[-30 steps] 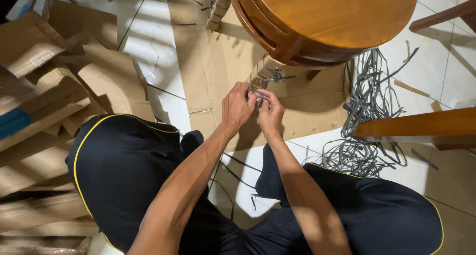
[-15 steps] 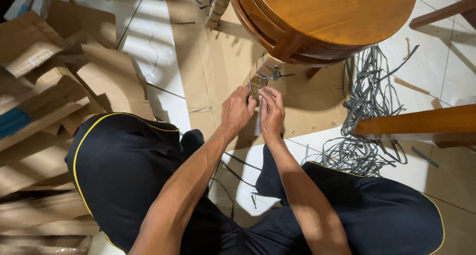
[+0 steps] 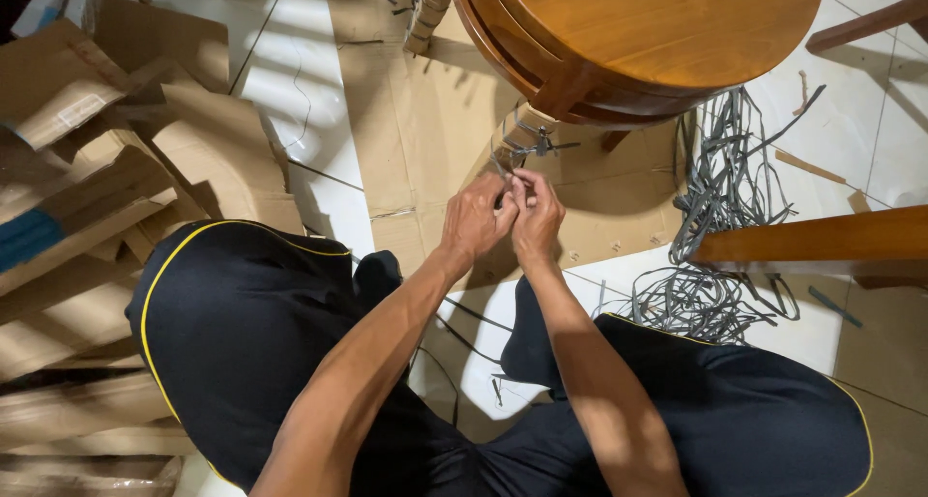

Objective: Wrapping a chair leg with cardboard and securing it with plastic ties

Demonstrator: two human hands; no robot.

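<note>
Both hands, left hand (image 3: 476, 221) and right hand (image 3: 537, 217), pinch one grey strap (image 3: 522, 149) tied round the cardboard-wrapped table leg (image 3: 514, 141) (fingers pressed close together, probably to grip the knot) under the round wooden table (image 3: 667, 33).

The round wooden stool (image 3: 638, 43) serves as landmark. Its cardboard-wrapped leg (image 3: 517, 139) stands just under its near rim, on the flat cardboard sheet (image 3: 425, 130) spread across the floor beneath it. Both hands (image 3: 505, 217) meet just before that leg (touching each other). Right of the stool lies a tangle of grey plastic straps (image 3: 720, 217); far left, piled cardboard pieces (image 3: 106, 168).
</note>
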